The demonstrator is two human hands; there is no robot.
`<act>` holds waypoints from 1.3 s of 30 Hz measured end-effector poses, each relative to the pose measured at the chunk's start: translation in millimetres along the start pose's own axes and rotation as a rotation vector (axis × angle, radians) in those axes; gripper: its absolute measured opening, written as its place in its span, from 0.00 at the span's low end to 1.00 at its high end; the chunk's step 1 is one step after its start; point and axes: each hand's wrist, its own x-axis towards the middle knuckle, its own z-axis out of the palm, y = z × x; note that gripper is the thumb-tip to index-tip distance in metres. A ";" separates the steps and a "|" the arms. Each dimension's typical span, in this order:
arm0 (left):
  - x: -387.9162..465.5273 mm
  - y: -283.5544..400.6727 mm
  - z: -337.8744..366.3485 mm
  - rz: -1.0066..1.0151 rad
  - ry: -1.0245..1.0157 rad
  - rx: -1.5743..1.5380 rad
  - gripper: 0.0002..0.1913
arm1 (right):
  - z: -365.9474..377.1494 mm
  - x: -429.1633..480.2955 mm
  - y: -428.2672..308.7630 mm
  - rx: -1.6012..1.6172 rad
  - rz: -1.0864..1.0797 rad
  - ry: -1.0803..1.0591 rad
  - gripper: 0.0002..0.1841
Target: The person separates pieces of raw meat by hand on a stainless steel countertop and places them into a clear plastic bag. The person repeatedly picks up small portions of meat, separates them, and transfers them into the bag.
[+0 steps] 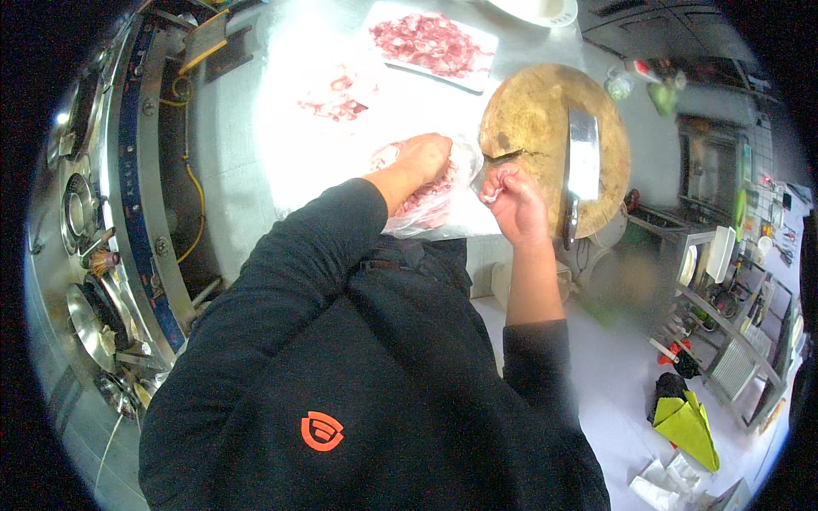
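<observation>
My left hand (425, 156) reaches into a clear plastic bag (470, 156) of chopped raw meat (412, 201) at the table's near edge. Its fingers are hidden, so whether they grip anything does not show. Just right of the bag, my right hand (521, 201) is raised palm up with curled fingers. A small pinkish-white scrap, apparently meat, shows between them. Beyond that hand lies a round wooden chopping block (530, 108), cracked at its left side. A cleaver (583, 156) rests flat on it, handle towards me.
Farther back stand a white tray (479, 80) of chopped meat and a white bowl (540, 9). Loose meat pieces (335, 102) lie on the brightly lit table. A steel stove counter (144, 191) runs along the left. At right are a metal rack (735, 358) and a green cloth (690, 428).
</observation>
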 end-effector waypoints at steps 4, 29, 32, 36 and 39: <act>-15.4 -14.4 -4.4 0.081 0.048 -0.061 0.08 | -3.1 1.3 10.0 -0.135 0.059 0.133 0.05; -56.8 -22.4 -31.2 -0.158 -0.044 -1.026 0.03 | 23.0 52.5 66.8 -1.951 -0.142 -0.002 0.13; -56.8 -24.6 -27.0 -0.193 -0.032 -1.088 0.04 | 20.4 53.4 66.7 -1.885 -0.188 -0.023 0.13; -58.5 -34.7 -19.7 -0.271 -0.066 -1.233 0.04 | 17.0 57.0 74.1 -1.904 -0.175 -0.017 0.13; -55.8 -41.1 -16.1 -0.248 -0.009 -1.278 0.03 | 14.8 56.6 73.7 -1.743 -0.160 0.027 0.14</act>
